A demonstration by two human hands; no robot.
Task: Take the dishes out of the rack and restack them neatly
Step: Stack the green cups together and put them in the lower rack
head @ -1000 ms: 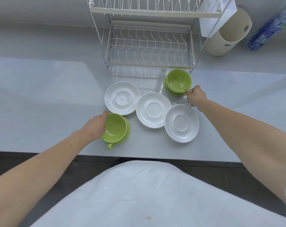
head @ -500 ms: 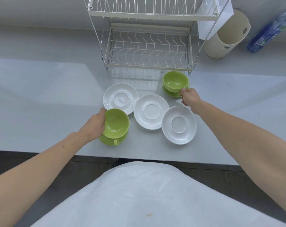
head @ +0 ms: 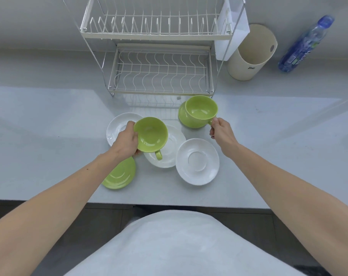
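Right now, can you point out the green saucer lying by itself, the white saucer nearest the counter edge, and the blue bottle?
green saucer [head: 120,177]: head view, on its bare inner face.
white saucer [head: 198,161]: head view, in its centre well.
blue bottle [head: 305,43]: head view, on its mid-body.

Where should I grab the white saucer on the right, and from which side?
Pinch the white saucer by its near-right rim, coming from the right. It lies flat, and that rim is raised and free, while its left edge meets the middle saucer.
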